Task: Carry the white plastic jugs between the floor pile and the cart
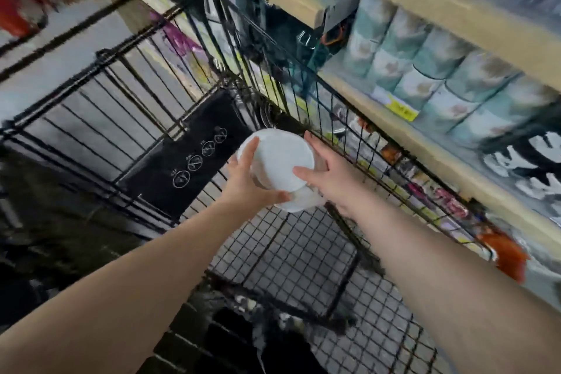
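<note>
Gripped between both hands, white lidded tub [277,165] held above black wire cart [291,255], left hand [247,179] curled round its 8 o'clock side, right hand [329,171] clasped at 3 o'clock, paper rolls [437,70] shelved at 2 o'clock

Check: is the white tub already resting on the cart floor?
No, both the left hand and right hand hold the tub up above the cart mesh.
</note>
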`<state>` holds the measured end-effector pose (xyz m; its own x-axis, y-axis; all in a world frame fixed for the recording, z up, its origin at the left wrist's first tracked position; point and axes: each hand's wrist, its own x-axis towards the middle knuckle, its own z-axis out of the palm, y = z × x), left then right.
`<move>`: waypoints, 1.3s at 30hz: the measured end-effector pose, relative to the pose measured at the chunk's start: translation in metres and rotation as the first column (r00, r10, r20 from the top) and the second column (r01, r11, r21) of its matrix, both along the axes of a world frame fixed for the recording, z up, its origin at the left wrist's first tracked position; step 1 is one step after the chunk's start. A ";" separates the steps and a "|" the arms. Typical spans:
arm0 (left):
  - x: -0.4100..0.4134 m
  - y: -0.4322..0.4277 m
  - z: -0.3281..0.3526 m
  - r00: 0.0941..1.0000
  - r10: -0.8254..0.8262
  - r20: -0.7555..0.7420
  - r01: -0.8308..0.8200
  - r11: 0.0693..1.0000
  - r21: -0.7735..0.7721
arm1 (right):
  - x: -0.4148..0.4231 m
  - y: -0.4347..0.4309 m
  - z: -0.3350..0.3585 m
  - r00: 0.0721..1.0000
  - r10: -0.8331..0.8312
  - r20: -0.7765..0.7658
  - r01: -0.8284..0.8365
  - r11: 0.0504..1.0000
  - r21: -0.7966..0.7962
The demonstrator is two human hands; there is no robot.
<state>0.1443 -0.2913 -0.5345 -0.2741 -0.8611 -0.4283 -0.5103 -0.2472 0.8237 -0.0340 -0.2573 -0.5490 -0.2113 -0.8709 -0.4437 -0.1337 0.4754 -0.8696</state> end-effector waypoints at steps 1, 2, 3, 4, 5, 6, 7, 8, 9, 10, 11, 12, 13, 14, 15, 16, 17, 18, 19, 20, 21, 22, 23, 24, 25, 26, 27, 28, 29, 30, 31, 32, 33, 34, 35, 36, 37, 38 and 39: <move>-0.003 -0.009 -0.015 1.000 -0.010 0.012 0.010 1.000 0.012 | -0.001 -0.007 -0.015 1.000 -0.013 0.002 0.013 1.000 0.018; -0.006 -0.018 -0.029 1.000 -0.014 0.017 0.013 1.000 0.023 | -0.003 -0.014 -0.029 1.000 -0.028 0.005 0.027 0.999 0.038; -0.009 -0.025 -0.041 0.999 -0.018 0.029 0.017 0.999 0.029 | -0.005 -0.020 -0.042 0.999 -0.040 0.012 0.040 0.998 0.056; -0.012 -0.031 -0.053 0.998 -0.022 0.051 0.021 0.999 0.032 | -0.006 -0.026 -0.053 0.999 -0.050 0.016 0.049 0.996 0.074; -0.013 -0.037 -0.064 0.997 -0.026 0.070 0.024 0.999 0.038 | -0.008 -0.031 -0.064 0.998 -0.056 0.017 0.054 0.995 0.087; -0.014 -0.042 -0.074 0.997 -0.027 0.072 0.023 0.998 0.051 | -0.009 -0.036 -0.073 0.998 -0.062 0.022 0.059 0.994 0.092; -0.015 -0.047 -0.083 0.998 -0.025 0.059 0.021 0.998 0.065 | -0.009 -0.040 -0.082 0.997 -0.075 0.035 0.072 0.993 0.089; -0.016 -0.051 -0.091 0.999 -0.021 0.037 0.018 0.997 0.076 | -0.008 -0.044 -0.089 0.994 -0.095 0.047 0.091 0.992 0.084; -0.017 -0.054 -0.098 1.000 -0.015 0.015 0.013 0.997 0.080 | -0.007 -0.047 -0.095 0.992 -0.116 0.047 0.112 0.991 0.076; -0.017 -0.057 -0.104 1.000 -0.005 -0.005 0.006 0.997 0.083 | -0.007 -0.048 -0.101 0.990 -0.134 0.033 0.131 0.989 0.068; -0.018 -0.059 -0.110 1.000 0.005 -0.025 -0.003 0.996 0.088 | -0.007 -0.049 -0.105 0.988 -0.151 0.009 0.150 0.987 0.061; -0.019 -0.060 -0.114 0.999 0.013 -0.041 -0.009 0.996 0.091 | -0.007 -0.048 -0.109 0.985 -0.173 -0.014 0.174 0.983 0.054; -0.020 -0.061 -0.118 0.999 0.013 -0.043 -0.009 0.997 0.080 | -0.006 -0.047 -0.111 0.980 -0.197 -0.028 0.198 0.979 0.040; -0.021 -0.062 -0.121 0.999 0.007 -0.038 -0.004 0.998 0.058 | -0.006 -0.045 -0.112 0.975 -0.219 -0.034 0.219 0.975 0.018; -0.021 -0.062 -0.123 0.999 0.009 -0.038 -0.007 0.999 0.039 | -0.006 -0.043 -0.113 0.971 -0.237 -0.034 0.237 0.972 -0.004; -0.022 -0.061 -0.125 0.999 0.023 -0.046 -0.021 0.999 0.033 | -0.005 -0.041 -0.114 0.967 -0.251 -0.037 0.251 0.968 -0.019; -0.022 -0.061 -0.127 0.998 0.039 -0.049 -0.037 0.999 0.032 | -0.004 -0.040 -0.114 0.964 -0.261 -0.048 0.260 0.965 -0.028; -0.022 -0.062 -0.128 0.999 0.040 -0.036 -0.039 0.999 0.026 | -0.002 -0.039 -0.112 0.962 -0.263 -0.075 0.261 0.965 -0.036; -0.023 -0.062 -0.128 1.000 0.022 0.002 -0.022 1.000 0.010 | 0.000 -0.039 -0.110 0.957 -0.259 -0.128 0.255 0.966 -0.048; -0.023 -0.063 -0.126 0.998 -0.015 0.069 0.016 1.000 -0.011 | 0.001 -0.038 -0.107 0.948 -0.249 -0.200 0.241 0.968 -0.063; -0.022 -0.063 -0.124 0.986 -0.061 0.156 0.067 0.997 -0.036 | 0.003 -0.035 -0.102 0.933 -0.241 -0.267 0.227 0.970 -0.081; -0.021 -0.063 -0.120 0.965 -0.101 0.244 0.120 0.991 -0.066 | 0.005 -0.032 -0.095 0.921 -0.240 -0.307 0.223 0.971 -0.091; -0.019 -0.061 -0.114 0.942 -0.129 0.309 0.168 0.980 -0.103 | 0.007 -0.026 -0.086 0.915 -0.245 -0.321 0.230 0.969 -0.084; -0.017 -0.058 -0.105 0.928 -0.153 0.340 0.211 0.968 -0.139 | 0.007 -0.018 -0.075 0.912 -0.252 -0.322 0.245 0.967 -0.063; -0.015 -0.055 -0.094 0.919 -0.184 0.348 0.253 0.953 -0.164 | 0.008 -0.009 -0.062 0.912 -0.254 -0.322 0.256 0.966 -0.036; -0.013 -0.052 -0.080 0.910 -0.224 0.350 0.299 0.938 -0.178 | 0.009 0.002 -0.047 0.913 -0.252 -0.321 0.264 0.965 -0.008; -0.013 -0.049 -0.064 0.896 -0.270 0.353 0.348 0.920 -0.179 | 0.009 0.015 -0.030 0.912 -0.257 -0.318 0.274 0.962 0.009; -0.013 -0.046 -0.046 0.881 -0.318 0.350 0.393 0.904 -0.170 | 0.009 0.029 -0.012 0.911 -0.270 -0.312 0.290 0.957 0.017; -0.014 -0.042 -0.027 0.868 -0.368 0.334 0.437 0.885 -0.161 | 0.009 0.043 0.007 0.907 -0.291 -0.305 0.310 0.950 0.018; -0.015 -0.036 -0.006 0.850 -0.426 0.310 0.490 0.857 -0.163 | 0.009 0.058 0.028 0.899 -0.319 -0.299 0.338 0.941 0.010; -0.018 -0.029 0.015 0.821 -0.495 0.284 0.553 0.813 -0.182 | 0.009 0.074 0.048 0.885 -0.358 -0.297 0.374 0.927 -0.004; -0.022 -0.020 0.034 0.785 -0.561 0.263 0.614 0.762 -0.207 | 0.009 0.091 0.067 0.866 -0.399 -0.301 0.414 0.910 -0.014; -0.027 -0.011 0.052 0.751 -0.613 0.245 0.659 0.714 -0.234 | 0.008 0.107 0.085 0.844 -0.434 -0.316 0.451 0.892 -0.022; -0.034 -0.001 0.069 0.721 -0.652 0.235 0.693 0.674 -0.255 | 0.006 0.125 0.101 0.817 -0.468 -0.336 0.487 0.873 -0.031; -0.041 0.011 0.085 0.690 -0.686 0.229 0.723 0.636 -0.271 | 0.004 0.144 0.115 0.788 -0.504 -0.355 0.524 0.850 -0.044; -0.050 0.023 0.100 0.654 -0.723 0.220 0.752 0.594 -0.285 | 0.003 0.165 0.129 0.756 -0.543 -0.366 0.563 0.824 -0.059; -0.060 0.038 0.113 0.614 -0.764 0.199 0.780 0.549 -0.302 | 0.002 0.186 0.142 0.724 -0.584 -0.367 0.603 0.794 -0.073; -0.070 0.054 0.125 0.572 -0.801 0.177 0.803 0.503 -0.321 | 0.002 0.209 0.153 0.691 -0.629 -0.357 0.644 0.759 -0.092; -0.080 0.071 0.136 0.534 -0.829 0.166 0.819 0.457 -0.347 | 0.002 0.233 0.162 0.657 -0.672 -0.343 0.681 0.724 -0.114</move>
